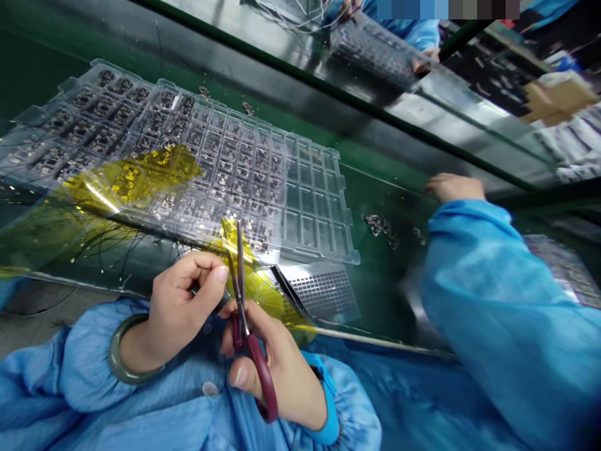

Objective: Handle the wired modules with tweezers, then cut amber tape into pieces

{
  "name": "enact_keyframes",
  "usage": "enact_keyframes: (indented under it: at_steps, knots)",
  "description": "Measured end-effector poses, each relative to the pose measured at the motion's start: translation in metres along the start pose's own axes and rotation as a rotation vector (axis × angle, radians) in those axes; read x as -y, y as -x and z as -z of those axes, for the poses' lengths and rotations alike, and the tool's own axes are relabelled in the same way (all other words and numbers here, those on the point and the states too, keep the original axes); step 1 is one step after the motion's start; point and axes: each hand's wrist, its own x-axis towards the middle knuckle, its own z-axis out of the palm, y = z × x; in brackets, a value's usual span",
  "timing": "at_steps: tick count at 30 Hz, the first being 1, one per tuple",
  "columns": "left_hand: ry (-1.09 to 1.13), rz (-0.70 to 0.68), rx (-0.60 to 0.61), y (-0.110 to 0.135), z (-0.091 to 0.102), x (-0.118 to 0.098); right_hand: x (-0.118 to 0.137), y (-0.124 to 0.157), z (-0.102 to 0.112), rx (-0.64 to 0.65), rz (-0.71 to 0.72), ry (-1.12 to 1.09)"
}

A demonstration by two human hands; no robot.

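Observation:
My right hand [277,369] grips a pair of scissors [267,382] with dark red handles, fingers through the loops. The blades point away from me and stand slightly apart, in front of a strip of transparent yellow film [267,289]. At the blades' left, my left hand [183,307] is closed in a pinch of thumb and forefinger at the film's edge; its fingertips hide the exact hold. A second, larger yellow film piece [154,172] lies over clear plastic trays [314,232], whose compartments hold many small electronic parts. The right-hand columns of the tray hold none.
A perforated metal plate [323,291] lies by the bench's front edge. Loose parts [380,228] rest on the green mat. At right reaches a co-worker's blue sleeve [488,282]; across the bench, another person holds clear trays [375,53]. Thin black wires [113,244] spread at left.

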Motion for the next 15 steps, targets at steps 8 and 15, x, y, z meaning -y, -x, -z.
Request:
enact_keyframes:
  at_steps: [8,15]
  knots:
    - [0.004,-0.024,0.005,-0.0007,-0.0003,0.0001,-0.0013,0.0012,0.0008,0.003,-0.02,-0.013]
    - [0.014,-0.038,0.019,0.0003,-0.001,0.0026,0.0003,-0.0013,-0.0007,-0.022,-0.01,-0.026]
